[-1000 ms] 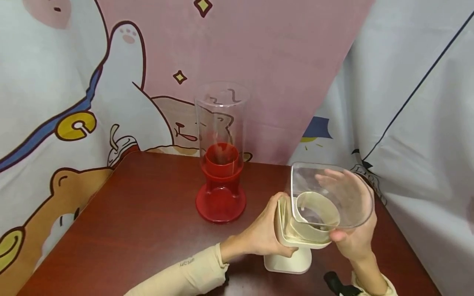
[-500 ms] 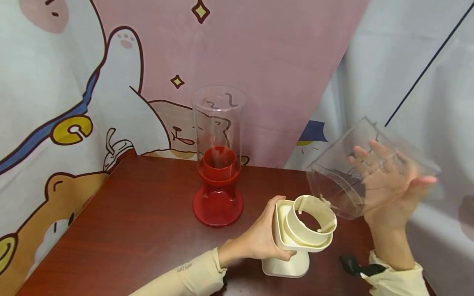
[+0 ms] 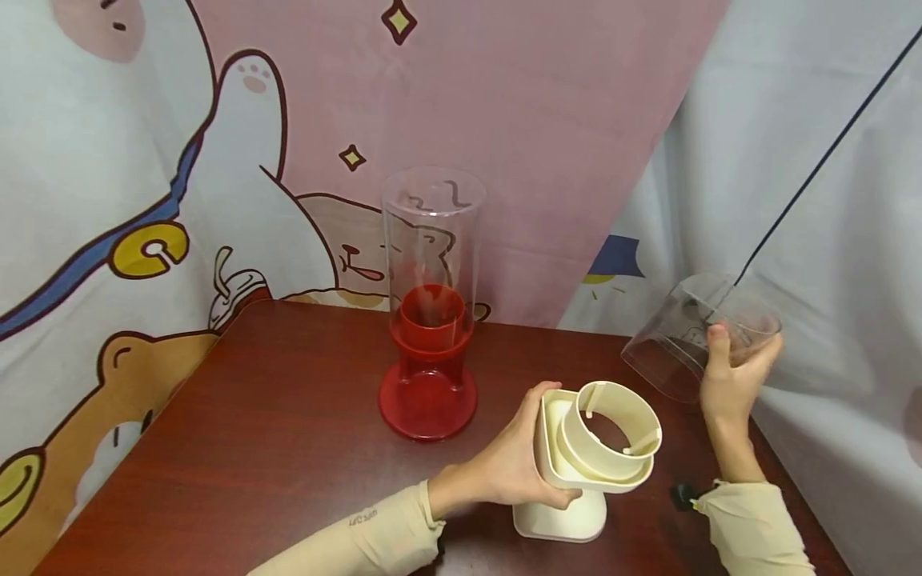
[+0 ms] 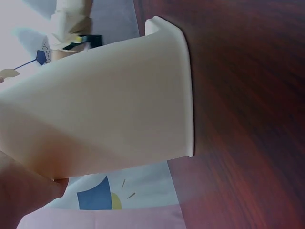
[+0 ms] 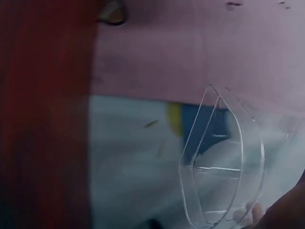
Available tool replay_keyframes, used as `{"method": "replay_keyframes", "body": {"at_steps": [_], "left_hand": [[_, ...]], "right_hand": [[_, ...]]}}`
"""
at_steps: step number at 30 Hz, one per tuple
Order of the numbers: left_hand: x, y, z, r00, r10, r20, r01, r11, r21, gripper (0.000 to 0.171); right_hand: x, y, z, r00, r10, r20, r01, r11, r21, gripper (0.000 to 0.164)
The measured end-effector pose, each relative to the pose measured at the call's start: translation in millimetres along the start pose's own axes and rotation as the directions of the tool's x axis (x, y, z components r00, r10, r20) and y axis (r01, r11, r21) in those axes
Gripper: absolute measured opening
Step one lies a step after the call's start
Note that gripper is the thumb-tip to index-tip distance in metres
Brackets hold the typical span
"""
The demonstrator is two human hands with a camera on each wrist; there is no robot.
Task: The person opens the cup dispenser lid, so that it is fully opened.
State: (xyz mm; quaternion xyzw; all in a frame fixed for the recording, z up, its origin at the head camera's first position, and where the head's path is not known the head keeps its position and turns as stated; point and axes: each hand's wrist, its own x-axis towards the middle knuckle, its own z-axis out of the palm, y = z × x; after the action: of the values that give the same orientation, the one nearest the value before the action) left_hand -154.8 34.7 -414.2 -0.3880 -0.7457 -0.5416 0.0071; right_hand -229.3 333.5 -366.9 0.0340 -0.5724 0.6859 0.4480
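Note:
In the head view my left hand [image 3: 515, 456] grips the upper body of a cream plastic dispenser base [image 3: 612, 456], thumb at the front and fingers behind. The base has a round open collar on top and a wide foot on the table. Its smooth side [image 4: 105, 105] fills much of the left wrist view. At the right, my right hand [image 3: 735, 392] holds a clear plastic container [image 3: 659, 364] tilted, with the thumb at its near side. The other fingers are partly hidden behind the clear wall. The container's see-through edges [image 5: 240, 148] show in the right wrist view.
A red dispenser base [image 3: 428, 404] with a tall clear cylinder [image 3: 432, 232] stands upright at the back middle of the brown table [image 3: 288, 416]. A printed curtain [image 3: 562, 120] hangs behind the table, and a pale one [image 3: 828, 240] at its right.
My right hand has lifted the clear container off the cream base, moved it right, then turned and lowered it towards the table's back right. My left hand keeps its grip on the base.

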Motion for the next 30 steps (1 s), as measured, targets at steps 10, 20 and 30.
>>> {"method": "replay_keyframes", "body": {"at_steps": [10, 20, 30], "left_hand": [[1.0, -4.7, 4.5, 0.999, 0.037, -0.002, -0.036, 0.998, 0.046, 0.125], [0.4, -2.0, 3.6, 1.000, 0.015, 0.002, -0.015, 1.000, 0.007, 0.126], [0.2, -2.2, 2.8, 1.000, -0.002, -0.003, 0.002, 1.000, -0.016, 0.125]], "right_hand": [[-23.3, 54.8, -22.7, 0.989, 0.144, -0.034, -0.135, 0.789, -0.599, 0.097], [-30.3, 67.7, -29.6, 0.977, 0.207, -0.045, -0.182, 0.710, -0.680, 0.107], [-34.3, 71.7, -37.8, 0.974, 0.210, -0.082, -0.209, 0.705, -0.678, 0.114]]}}
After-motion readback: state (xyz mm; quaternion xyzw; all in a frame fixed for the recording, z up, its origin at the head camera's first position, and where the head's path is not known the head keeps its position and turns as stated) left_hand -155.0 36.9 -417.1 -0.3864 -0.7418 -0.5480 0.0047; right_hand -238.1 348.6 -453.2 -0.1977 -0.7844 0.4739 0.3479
